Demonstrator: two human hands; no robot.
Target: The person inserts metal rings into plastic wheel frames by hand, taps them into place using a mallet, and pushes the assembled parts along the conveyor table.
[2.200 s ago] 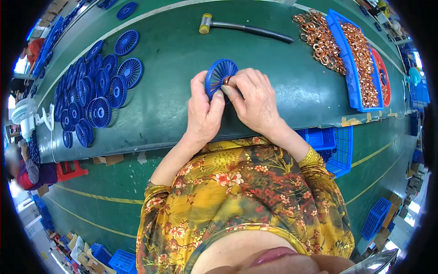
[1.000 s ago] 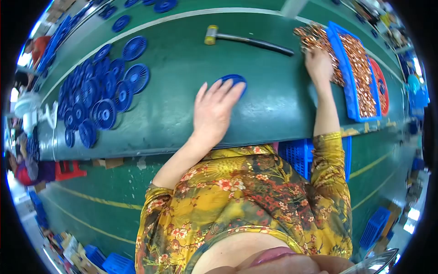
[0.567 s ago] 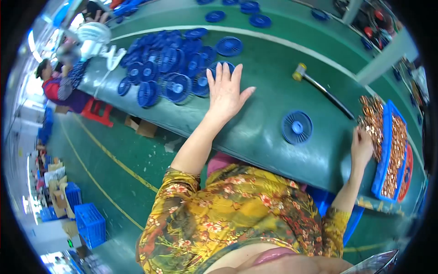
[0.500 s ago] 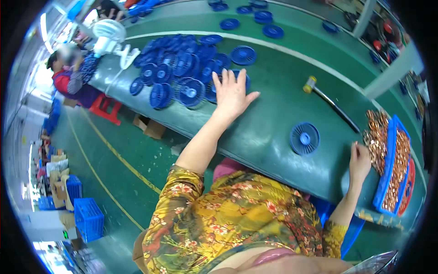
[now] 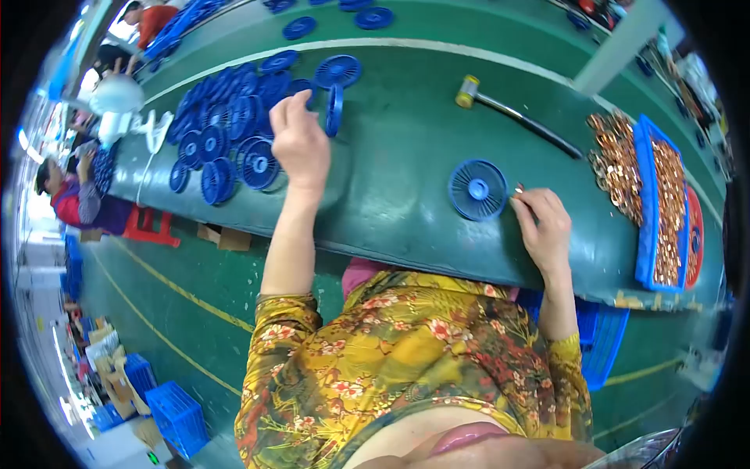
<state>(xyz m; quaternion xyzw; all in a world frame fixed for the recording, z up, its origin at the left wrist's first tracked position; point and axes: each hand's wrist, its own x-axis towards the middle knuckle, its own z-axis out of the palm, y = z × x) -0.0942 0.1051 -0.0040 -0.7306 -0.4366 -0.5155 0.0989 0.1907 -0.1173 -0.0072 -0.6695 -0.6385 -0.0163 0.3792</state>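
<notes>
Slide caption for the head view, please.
Right hand pinches a small coppery piece beside a blue disc; left hand near piled discs.

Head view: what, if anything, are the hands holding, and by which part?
The right hand pinches a small coppery piece, seemingly by its lower edge. Whether the left hand holds the upright blue wheel beside it cannot be told.

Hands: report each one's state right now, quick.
Left hand: fingers partly curled by an edge-on blue disc; grip can't be told.
Right hand: closed, pinching a small coppery piece.
</notes>
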